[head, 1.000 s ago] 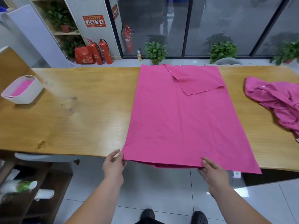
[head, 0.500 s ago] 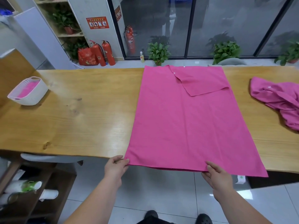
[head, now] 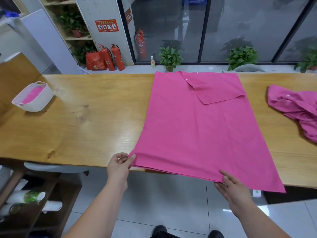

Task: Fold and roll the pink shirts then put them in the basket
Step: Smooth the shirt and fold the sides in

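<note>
A pink shirt (head: 197,131) lies folded into a long rectangle on the wooden table (head: 85,121), its near hem hanging over the front edge. My left hand (head: 119,166) pinches the hem's near left corner between thumb and fingers. Further right, my right hand (head: 234,189) grips the same hem, thumb on top and fingers underneath. A second pink shirt (head: 296,109) lies crumpled at the table's right end. The white basket (head: 36,102) stands at the far left with pink cloth inside.
A low wooden shelf (head: 25,203) with rolled white items stands under the table at the left. Beyond the table are fire extinguishers (head: 111,57), potted plants (head: 169,57) and glass walls. Tiled floor and my shoes show below.
Both hands have closed onto the near hem, the left thumb now on top of the corner. The hem has lifted slightly at the left corner.
</note>
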Tool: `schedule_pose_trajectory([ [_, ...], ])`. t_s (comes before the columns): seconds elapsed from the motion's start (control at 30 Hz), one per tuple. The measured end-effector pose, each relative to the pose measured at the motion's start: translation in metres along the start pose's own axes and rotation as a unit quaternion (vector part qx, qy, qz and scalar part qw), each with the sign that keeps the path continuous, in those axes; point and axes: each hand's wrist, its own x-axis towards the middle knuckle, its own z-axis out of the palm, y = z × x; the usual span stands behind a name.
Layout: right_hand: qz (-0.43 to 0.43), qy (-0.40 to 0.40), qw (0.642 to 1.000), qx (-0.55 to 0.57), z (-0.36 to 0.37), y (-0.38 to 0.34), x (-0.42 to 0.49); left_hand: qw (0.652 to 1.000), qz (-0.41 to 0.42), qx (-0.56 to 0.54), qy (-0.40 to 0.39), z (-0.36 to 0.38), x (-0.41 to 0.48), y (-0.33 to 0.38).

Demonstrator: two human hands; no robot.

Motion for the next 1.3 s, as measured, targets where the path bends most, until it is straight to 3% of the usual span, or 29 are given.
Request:
schedule_pose_trajectory([
  [0.1,0.003,0.007,1.0,-0.017,-0.001,0.006,0.001,0.998,-0.042,0.044,0.025,-0.007,-0.005,-0.014],
  [0.27,0.004,0.003,0.998,-0.063,-0.007,0.008,0.006,0.988,-0.115,0.1,-0.026,-0.01,0.002,-0.026],
  [0.43,0.003,0.011,0.998,-0.059,-0.006,0.008,0.005,0.986,-0.095,0.129,-0.036,-0.008,0.015,-0.024],
  [0.63,-0.002,0.023,0.999,-0.026,-0.007,0.008,0.01,0.997,-0.058,0.042,-0.001,-0.016,0.006,-0.018],
  [0.77,0.005,0.03,0.999,-0.042,-0.007,0.015,0.014,0.988,-0.061,0.139,0.019,-0.022,0.001,-0.03],
  [0.97,0.006,0.044,0.998,-0.032,-0.005,0.008,0.011,0.968,-0.076,0.213,-0.105,-0.001,0.012,0.001],
  [1.1,0.004,0.026,0.999,0.033,-0.003,0.004,0.005,0.978,0.059,0.088,-0.181,0.016,0.003,0.052],
  [1.2,0.005,0.019,0.998,0.054,-0.004,0.008,0.004,0.965,0.089,0.217,-0.119,0.004,0.005,0.034],
  [1.3,0.014,0.011,1.0,0.016,-0.003,0.011,0.0,0.943,0.041,0.322,-0.071,-0.015,0.011,-0.01],
])
